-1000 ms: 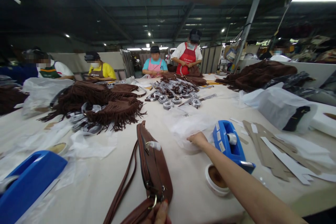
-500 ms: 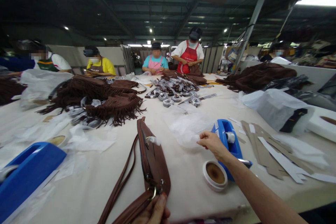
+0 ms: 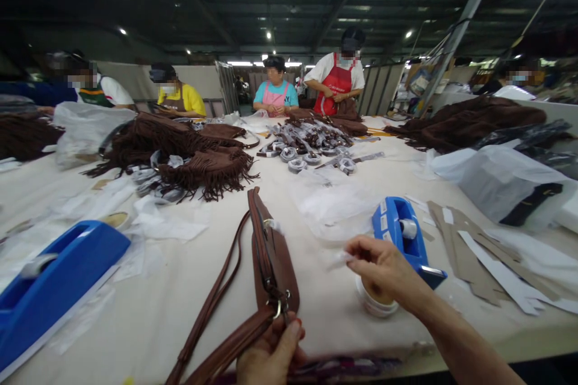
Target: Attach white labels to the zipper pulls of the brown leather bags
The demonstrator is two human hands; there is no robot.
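Note:
A brown leather handbag (image 3: 276,264) stands on the table with its zipper edge up and its strap (image 3: 212,307) looped to the left. My left hand (image 3: 273,349) is closed on the near end of the bag, by a metal ring (image 3: 276,310) where the strap joins. A bit of white wrap sits around the hardware on the bag's upper part. My right hand (image 3: 383,271) pinches a small translucent white wrapping piece (image 3: 339,258) between thumb and fingers. It is above a tape roll (image 3: 377,304), partly hidden by the hand, and beside a blue tape dispenser (image 3: 397,222).
Another blue dispenser (image 3: 67,289) stands at left. Brown fringed bags (image 3: 203,168) and wrapped straps (image 3: 311,144) lie in heaps farther back. Card strips (image 3: 469,252) and a wrapped bag (image 3: 506,186) lie at right. Several co-workers sit or stand across the table.
My right hand has drawn back toward me with the white wrapping piece, away from the sheet beside the dispenser. My left hand keeps its hold on the handbag. The view has shifted slightly.

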